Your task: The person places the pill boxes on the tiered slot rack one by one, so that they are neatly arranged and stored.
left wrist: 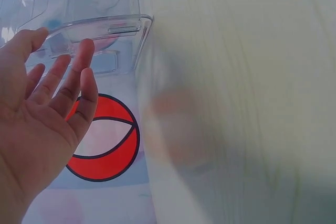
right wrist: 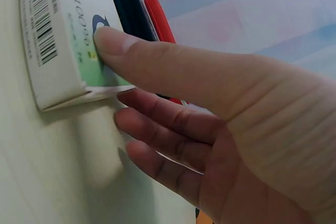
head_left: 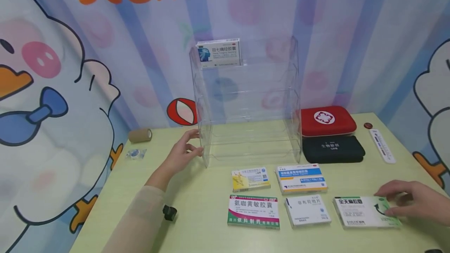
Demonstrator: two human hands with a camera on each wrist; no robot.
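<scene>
Right hand (head_left: pixel 411 202): we are pinching the right end of the green-and-white medicine box (head_left: pixel 365 212), lying flat, long axis left-to-right along the table (head_left: pixel 197 214) front edge. Left hand (head_left: pixel 184 151), fingers spread, is touching the clear acrylic rack (head_left: pixel 246 100).

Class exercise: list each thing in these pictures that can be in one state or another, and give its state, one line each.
clear shelf rack: upright, one box on its top tier
blue-printed box: standing on the top tier
green-cornered box: flat, pinched
red case: closed, atop the black case
left hand: open, at the rack
right hand: pinching the green-cornered box
</scene>
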